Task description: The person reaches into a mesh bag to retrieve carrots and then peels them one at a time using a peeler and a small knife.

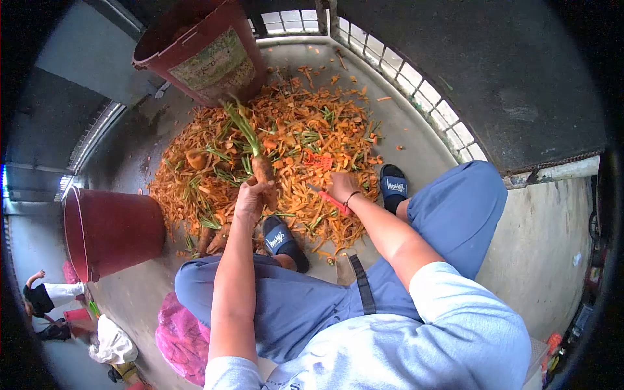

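Observation:
My left hand point(252, 197) is closed around a carrot point(263, 170), whose green stalks point(242, 123) point up and away from me. To its right, my right hand point(342, 187) is closed on a tool with a red handle point(336, 203) and a short dark blade point(314, 188) that points toward the carrot. Blade and carrot are apart. Below both hands spreads a large pile of orange peelings and green stalk pieces point(299, 123). A red plastic grid piece point(318, 160) lies on the pile beyond my right hand.
A big red bucket point(214, 65) stands behind the pile, and another red bucket point(120, 227) lies tipped at the left. Whole carrots point(218, 240) lie near my left sandal point(279, 237). A pink bag point(182, 338) is beside my knee. Another person point(49, 296) is at the far left.

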`<control>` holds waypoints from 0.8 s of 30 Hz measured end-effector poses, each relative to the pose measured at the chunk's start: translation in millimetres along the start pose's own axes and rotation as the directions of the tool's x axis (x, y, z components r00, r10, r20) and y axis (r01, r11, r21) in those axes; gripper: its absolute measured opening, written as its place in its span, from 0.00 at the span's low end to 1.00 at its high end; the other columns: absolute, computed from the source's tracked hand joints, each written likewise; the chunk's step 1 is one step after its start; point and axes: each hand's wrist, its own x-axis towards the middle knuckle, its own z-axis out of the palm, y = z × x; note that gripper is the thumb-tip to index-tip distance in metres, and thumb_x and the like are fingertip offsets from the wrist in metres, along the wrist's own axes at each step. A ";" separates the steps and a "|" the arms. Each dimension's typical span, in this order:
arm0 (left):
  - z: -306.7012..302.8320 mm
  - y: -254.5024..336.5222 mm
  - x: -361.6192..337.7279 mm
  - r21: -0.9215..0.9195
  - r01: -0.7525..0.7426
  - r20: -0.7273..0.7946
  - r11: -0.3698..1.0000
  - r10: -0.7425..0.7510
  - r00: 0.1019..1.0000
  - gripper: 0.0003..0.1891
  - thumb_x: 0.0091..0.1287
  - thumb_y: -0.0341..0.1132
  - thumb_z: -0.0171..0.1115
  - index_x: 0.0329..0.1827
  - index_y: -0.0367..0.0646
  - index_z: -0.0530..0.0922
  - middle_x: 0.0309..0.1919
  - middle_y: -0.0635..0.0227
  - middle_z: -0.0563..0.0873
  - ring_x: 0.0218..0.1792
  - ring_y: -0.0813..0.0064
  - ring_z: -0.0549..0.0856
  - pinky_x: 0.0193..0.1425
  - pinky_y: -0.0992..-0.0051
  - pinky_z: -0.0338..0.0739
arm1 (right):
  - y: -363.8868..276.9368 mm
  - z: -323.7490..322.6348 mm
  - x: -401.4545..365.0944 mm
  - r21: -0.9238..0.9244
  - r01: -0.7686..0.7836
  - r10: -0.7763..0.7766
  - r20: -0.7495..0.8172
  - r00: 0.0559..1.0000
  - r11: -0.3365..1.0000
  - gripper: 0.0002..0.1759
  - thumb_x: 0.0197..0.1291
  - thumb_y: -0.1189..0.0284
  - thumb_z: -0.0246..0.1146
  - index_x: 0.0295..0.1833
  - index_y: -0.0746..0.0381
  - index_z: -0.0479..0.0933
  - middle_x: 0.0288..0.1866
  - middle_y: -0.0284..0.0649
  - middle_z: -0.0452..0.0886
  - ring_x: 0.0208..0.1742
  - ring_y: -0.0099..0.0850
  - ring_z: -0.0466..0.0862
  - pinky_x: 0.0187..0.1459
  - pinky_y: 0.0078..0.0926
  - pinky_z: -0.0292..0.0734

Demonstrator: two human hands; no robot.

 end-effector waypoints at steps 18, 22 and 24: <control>14.4 3.6 5.4 0.057 -0.029 -0.046 0.998 0.032 0.998 0.26 0.58 0.21 0.74 0.59 0.35 0.75 0.42 0.62 0.86 0.39 0.65 0.88 0.44 0.65 0.85 | -1.1 -17.8 78.9 0.002 0.052 -0.052 0.115 0.992 0.999 0.12 0.67 0.64 0.67 0.41 0.63 0.82 0.33 0.40 0.82 0.37 0.36 0.85 0.37 0.41 0.78; 8.6 1.1 10.7 0.114 -0.084 -0.090 0.990 0.095 0.991 0.22 0.58 0.23 0.74 0.55 0.39 0.76 0.43 0.65 0.86 0.42 0.66 0.88 0.48 0.64 0.83 | 15.0 -11.9 83.1 0.768 -0.014 -0.083 0.087 0.993 0.641 0.10 0.66 0.63 0.70 0.42 0.59 0.82 0.36 0.34 0.87 0.34 0.24 0.86 0.33 0.25 0.81; 22.6 6.6 0.4 0.175 -0.128 -0.114 0.976 0.149 0.982 0.20 0.59 0.29 0.78 0.52 0.44 0.78 0.43 0.69 0.87 0.42 0.72 0.88 0.46 0.69 0.81 | -11.2 -30.5 46.5 0.975 -0.175 -0.199 0.201 0.959 0.138 0.15 0.68 0.64 0.69 0.52 0.60 0.78 0.41 0.40 0.89 0.35 0.32 0.90 0.34 0.28 0.85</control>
